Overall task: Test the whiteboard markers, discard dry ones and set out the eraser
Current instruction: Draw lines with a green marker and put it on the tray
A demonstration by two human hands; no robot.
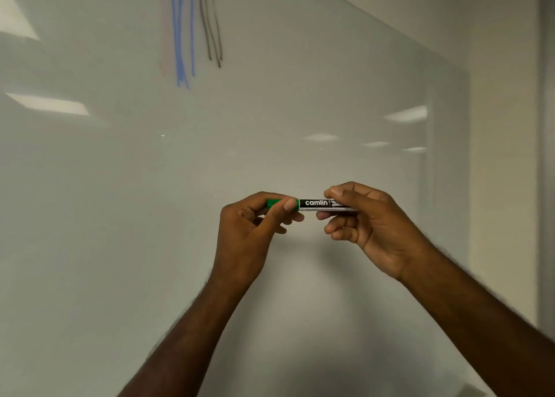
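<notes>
A green whiteboard marker (315, 203) with a black "camlin" label lies level between both hands, in front of a glossy whiteboard (120, 216). My left hand (249, 231) pinches its green cap (274, 203) between thumb and fingers. My right hand (369, 219) grips the barrel's other end, with the thumb on top. The cap sits on the marker. No eraser is in view.
Blue strokes (181, 36) and dark brown strokes (211, 24) run down the board near the top, with a faint pinkish streak left of them. The board's right edge (467, 156) meets a cream wall. Ceiling lights reflect in the board.
</notes>
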